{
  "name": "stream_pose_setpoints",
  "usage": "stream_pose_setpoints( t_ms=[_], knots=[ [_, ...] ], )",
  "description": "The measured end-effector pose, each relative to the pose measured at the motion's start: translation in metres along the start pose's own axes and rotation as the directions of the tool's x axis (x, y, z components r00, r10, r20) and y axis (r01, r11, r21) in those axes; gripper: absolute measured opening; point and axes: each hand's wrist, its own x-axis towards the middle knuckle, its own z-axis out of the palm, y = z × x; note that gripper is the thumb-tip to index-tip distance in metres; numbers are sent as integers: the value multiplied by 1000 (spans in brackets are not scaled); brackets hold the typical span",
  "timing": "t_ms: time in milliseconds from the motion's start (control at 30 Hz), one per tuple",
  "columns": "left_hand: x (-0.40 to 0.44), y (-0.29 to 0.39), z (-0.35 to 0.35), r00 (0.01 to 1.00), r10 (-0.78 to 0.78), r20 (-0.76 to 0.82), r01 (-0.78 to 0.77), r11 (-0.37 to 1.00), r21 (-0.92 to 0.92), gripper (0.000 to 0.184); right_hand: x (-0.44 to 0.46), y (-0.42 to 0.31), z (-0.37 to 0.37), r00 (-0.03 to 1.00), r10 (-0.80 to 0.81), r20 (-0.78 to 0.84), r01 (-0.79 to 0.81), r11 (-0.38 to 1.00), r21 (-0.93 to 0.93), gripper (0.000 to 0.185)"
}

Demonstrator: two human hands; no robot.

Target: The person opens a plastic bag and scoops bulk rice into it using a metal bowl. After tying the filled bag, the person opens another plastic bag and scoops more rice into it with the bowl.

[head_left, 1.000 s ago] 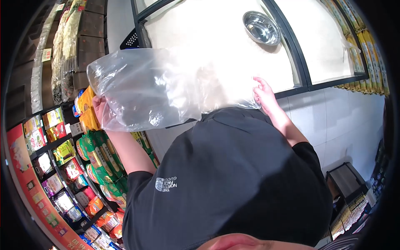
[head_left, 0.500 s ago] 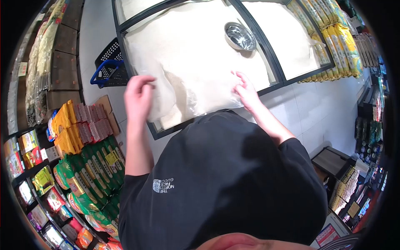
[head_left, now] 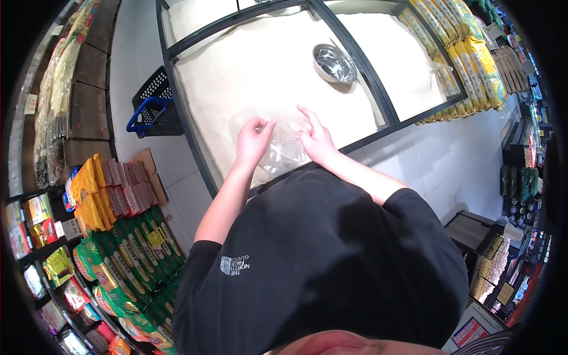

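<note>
Apparently unfilled, a clear plastic bag (head_left: 283, 152) sits just inside the near edge, between the left hand (head_left: 254, 142), fingers pinched on film, and the right hand (head_left: 318, 142), index extended, grip unclear; a metal bowl (head_left: 335, 64) rests unheld; white fill (head_left: 242, 71) lies open ahead within the bin's dark rim (head_left: 391, 124).

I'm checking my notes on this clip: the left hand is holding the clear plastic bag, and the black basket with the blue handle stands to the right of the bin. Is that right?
Not quite: the black basket with the blue handle stands to the left of the bin, as the head view shows. The left hand is holding the clear plastic bag.
</note>
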Motion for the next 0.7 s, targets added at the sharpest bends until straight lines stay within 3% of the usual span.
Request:
stream_pose_setpoints(
  t_ms=[67, 167, 267, 367, 467, 567, 667, 700],
  knots=[
    [5, -13, 4, 997, -51, -50, 43, 989, -144, 25, 1, 2, -20, 996, 91, -11, -91, 995, -45, 62],
    [7, -11, 10, 986, -118, -114, 102, 985, -142, 23, 22, 64, -43, 999, 49, -25, -46, 994, 98, 61],
    [7, -6, 27, 967, -164, -196, 152, 986, -74, 24, 35, 79, -80, 993, 94, 67, -86, 991, -103, 62],
    [5, 3, 46, 952, -133, -276, 176, 975, 134, 25, 42, 85, -107, 938, 139, 317, -66, 971, -231, 63],
    [6, 21, 68, 934, -142, -328, 223, 949, 222, 24, 64, 107, -116, 963, -45, 265, 93, 981, -173, 67],
    [1, 33, 87, 914, -174, -365, 272, 933, 235, 22, 85, 81, -130, 926, 3, 378, 62, 986, -157, 68],
    [-3, 25, 101, 902, -102, -419, 226, 940, 257, 21, 112, 88, -123, 843, -27, 538, 206, 939, -275, 62],
    [-5, 26, 102, 898, -120, -424, 250, 932, 264, 20, 115, 95, -119, 869, -36, 494, 182, 951, -250, 59]
  ],
)
